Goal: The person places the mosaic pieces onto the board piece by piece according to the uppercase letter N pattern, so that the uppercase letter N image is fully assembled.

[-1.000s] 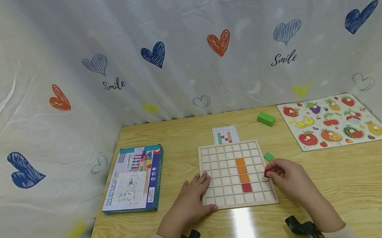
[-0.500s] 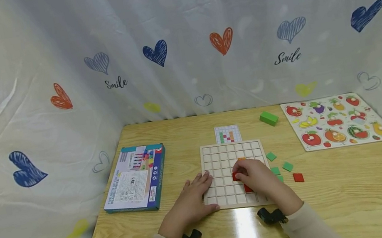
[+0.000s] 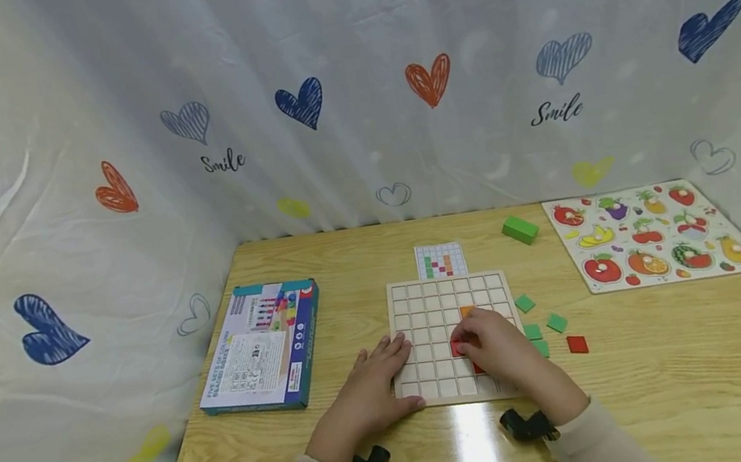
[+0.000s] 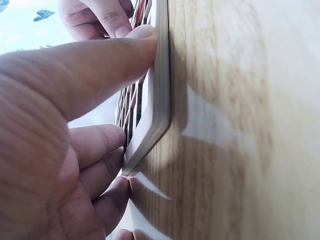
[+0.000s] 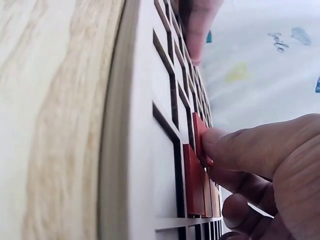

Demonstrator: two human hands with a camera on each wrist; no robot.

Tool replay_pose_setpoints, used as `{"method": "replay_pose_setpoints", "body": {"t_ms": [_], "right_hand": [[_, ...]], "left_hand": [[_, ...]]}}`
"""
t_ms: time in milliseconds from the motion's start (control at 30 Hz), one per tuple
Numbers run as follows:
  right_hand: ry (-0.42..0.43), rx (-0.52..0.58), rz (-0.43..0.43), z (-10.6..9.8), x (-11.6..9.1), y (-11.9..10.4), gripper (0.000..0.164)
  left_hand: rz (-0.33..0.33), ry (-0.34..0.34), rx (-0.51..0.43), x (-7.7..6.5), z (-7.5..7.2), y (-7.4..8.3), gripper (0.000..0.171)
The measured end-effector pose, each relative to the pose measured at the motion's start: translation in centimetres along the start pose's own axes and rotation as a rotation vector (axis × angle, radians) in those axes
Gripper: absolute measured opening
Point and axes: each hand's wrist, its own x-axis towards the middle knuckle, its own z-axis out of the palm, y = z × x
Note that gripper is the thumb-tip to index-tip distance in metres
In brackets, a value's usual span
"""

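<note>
A wooden grid board [image 3: 424, 353] lies flat in front of me. My left hand [image 3: 366, 403] rests at its left edge, fingers spread, the thumb [image 4: 115, 62] on the front corner area of the rim. Over the board's right half, my right hand [image 3: 508, 351] pinches a small red square tile [image 5: 198, 135] between thumb and fingertips. That tile stands slightly raised at a cell in the right wrist view. Beside it another red tile [image 5: 193, 182] sits in a cell. Orange tiles [image 3: 467, 311] run up the same column, partly hidden by the right hand.
A pattern card [image 3: 440, 260] touches the board's far edge. Loose green tiles [image 3: 557, 322] and a red tile [image 3: 577, 344] lie to the right. Further back are a green block [image 3: 520, 230] and a fruit puzzle [image 3: 658, 236]. A flat box [image 3: 261, 347] lies left.
My right hand has moved left from the board's right edge with the red tile, onto a cell beside the coloured column. Loose tiles came into view. The left hand stays put.
</note>
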Motion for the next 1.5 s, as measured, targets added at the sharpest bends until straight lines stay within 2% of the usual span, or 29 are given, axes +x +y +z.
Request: {"method": "replay_pose_setpoints", "body": {"t_ms": [233,333,433,533,633,800,933,1100,1267,1500], "right_hand": [[0.04,-0.014,-0.041,0.0,-0.2,0.0,0.01],[0.099,0.024,-0.071,-0.4,-1.0,0.4,0.012],[0.187,0.07,-0.063,-1.5,-2.3,1.1,0.014],[0.264,0.094,-0.007,-3.4,-3.8,2.4,0.016],[0.301,0.063,0.083,-5.7,-5.4,4.6,0.02],[0.217,0.001,0.243,-8.8,-7.6,8.6,0.032],[0.141,0.017,0.274,-9.5,-8.8,10.4,0.036],[0.103,0.028,0.267,-9.0,-9.4,10.8,0.038],[0.106,-0.017,0.249,-8.8,-9.4,10.8,0.034],[0.111,-0.011,0.259,-8.7,-9.3,10.7,0.028]], "left_hand": [[-0.008,0.002,0.001,0.3,0.1,-0.1,0.091],[-0.01,-0.002,-0.008,0.2,0.1,-0.1,0.091],[-0.011,-0.007,-0.015,0.0,0.1,-0.1,0.091],[-0.01,-0.005,-0.022,-0.1,0.1,-0.1,0.091],[-0.008,-0.001,-0.022,-0.2,0.1,-0.1,0.09],[-0.003,0.004,-0.003,-0.1,0.2,-0.3,0.091],[-0.003,0.004,-0.003,0.0,0.4,-0.4,0.091],[0.001,0.004,0.002,0.1,0.4,-0.4,0.091],[0.001,0.005,0.011,0.1,0.4,-0.5,0.091],[0.006,0.004,-0.002,0.0,0.2,-0.3,0.091]]}}
